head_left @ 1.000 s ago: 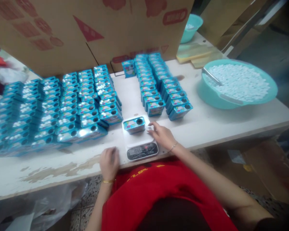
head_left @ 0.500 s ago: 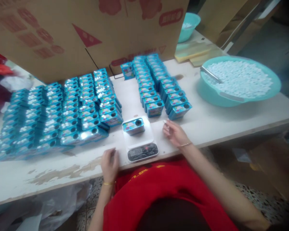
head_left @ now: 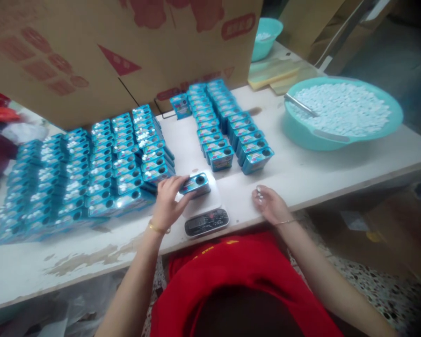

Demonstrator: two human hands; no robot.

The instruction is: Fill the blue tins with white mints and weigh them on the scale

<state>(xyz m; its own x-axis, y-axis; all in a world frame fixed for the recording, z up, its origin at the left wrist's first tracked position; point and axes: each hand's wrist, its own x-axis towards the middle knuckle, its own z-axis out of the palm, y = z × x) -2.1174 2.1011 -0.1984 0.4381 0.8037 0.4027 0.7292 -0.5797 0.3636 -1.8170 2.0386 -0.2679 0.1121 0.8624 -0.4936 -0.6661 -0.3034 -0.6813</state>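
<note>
A small blue tin (head_left: 200,181) with a dark round hole in its top sits on the white kitchen scale (head_left: 210,199). My left hand (head_left: 170,199) is closed around the tin's left end, thumb at the near side and fingers at the far side. To the right of the scale, my right hand (head_left: 271,203) is held palm up with curled fingers around a few small white tablets (head_left: 259,194). The scale's dark display (head_left: 206,223) faces me, but its reading is too blurred to make out.
Rows of blue tins (head_left: 101,171), many with white tablets on top, fill the left. More tins (head_left: 220,158) stand behind the scale. A turquoise basin (head_left: 312,138) of white tablets with a metal scoop (head_left: 301,106) stands right. A large cardboard box (head_left: 91,61) blocks the back.
My left hand has moved up and forward from the table edge and taken hold of the tin on the scale. My right hand has shifted right and turned palm up.
</note>
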